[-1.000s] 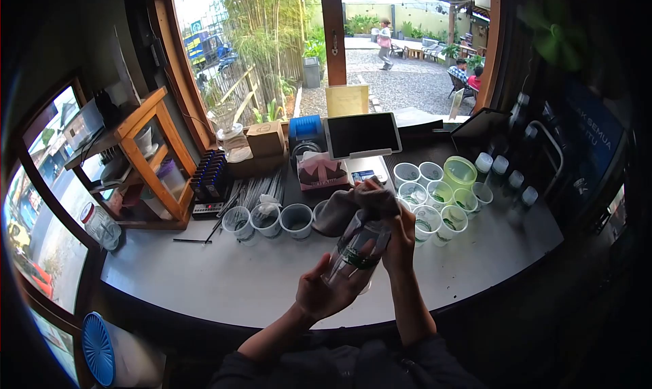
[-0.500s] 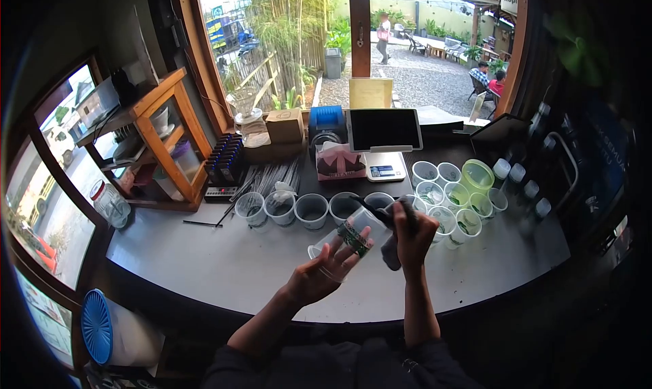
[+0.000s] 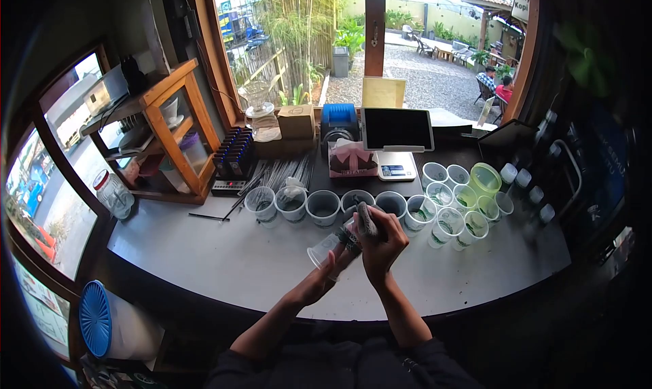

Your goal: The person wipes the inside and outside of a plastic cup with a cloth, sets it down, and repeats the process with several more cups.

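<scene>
My left hand [image 3: 316,282] is wrapped round a clear plastic cup [image 3: 323,252] with a dark green printed band, holding it tilted over the counter with its wide rim toward the lower left. A bunched dark grey cloth [image 3: 367,222] is gripped in my right hand [image 3: 386,248], right at the cup's base end, and hides part of it. Just beyond my hands stands a row of clear plastic cups [image 3: 322,208]. To their right is a cluster of more cups with green print [image 3: 449,225], one of them a larger greenish cup [image 3: 485,178].
Behind the cups are straws [image 3: 284,174], a pink tissue box [image 3: 352,161], a tablet [image 3: 397,130] and a small scale [image 3: 396,167]. At left stand a wooden cabinet [image 3: 195,110] and a red-lidded jar [image 3: 114,195]. A blue-lidded container [image 3: 96,318] sits below the counter [image 3: 224,267].
My right hand has moved left with the cloth, from beside the cup onto its base end. The cup has tipped lower to the left. The whole view has shifted slightly.
</scene>
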### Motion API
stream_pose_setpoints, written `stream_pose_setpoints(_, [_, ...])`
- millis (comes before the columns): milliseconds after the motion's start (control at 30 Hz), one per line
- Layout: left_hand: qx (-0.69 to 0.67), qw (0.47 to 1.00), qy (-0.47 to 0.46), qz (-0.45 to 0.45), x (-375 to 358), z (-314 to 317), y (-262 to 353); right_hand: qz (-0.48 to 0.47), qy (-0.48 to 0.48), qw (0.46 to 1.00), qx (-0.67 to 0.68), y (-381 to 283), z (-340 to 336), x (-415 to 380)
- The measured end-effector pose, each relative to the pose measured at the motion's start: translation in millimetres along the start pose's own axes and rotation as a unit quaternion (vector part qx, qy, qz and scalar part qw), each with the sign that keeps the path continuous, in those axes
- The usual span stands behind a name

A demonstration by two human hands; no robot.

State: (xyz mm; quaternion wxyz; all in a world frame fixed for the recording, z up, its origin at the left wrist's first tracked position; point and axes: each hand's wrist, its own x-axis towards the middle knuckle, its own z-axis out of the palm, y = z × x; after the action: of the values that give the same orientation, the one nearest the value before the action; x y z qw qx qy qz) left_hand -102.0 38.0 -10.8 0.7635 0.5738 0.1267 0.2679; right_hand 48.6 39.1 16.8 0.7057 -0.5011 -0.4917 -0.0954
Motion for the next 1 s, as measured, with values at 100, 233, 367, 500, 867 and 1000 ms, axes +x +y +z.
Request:
stream_pose_setpoints(100, [0.195,0.979,0.06,-0.028,-21,-17,17,-0.025,0.036,0.999,-0.032,8,0,-9])
stream_pose_setpoints(233, [0.473,0.864,0.173,-0.006,-40,-27,45,0.147,-0.098,0.982,-0.06,14,-14,-18])
stream_pose_setpoints(367, [0.615,0.765,0.192,-0.018,-54,-67,39,0.114,-0.327,0.936,-0.068,36,-2,-52])
stream_pose_setpoints(500, [0.695,0.691,0.158,-0.115,-51,-77,43,0.029,-0.426,0.901,-0.073,51,25,-91])
stream_pose_setpoints(867, [0.771,0.616,0.141,-0.074,-25,-140,21,-0.092,-0.454,0.868,-0.179,82,72,-131])
stream_pose_setpoints(1000, [0.735,0.65,0.182,-0.062,-24,-141,24,-0.106,-0.447,0.869,-0.184,80,69,-133])
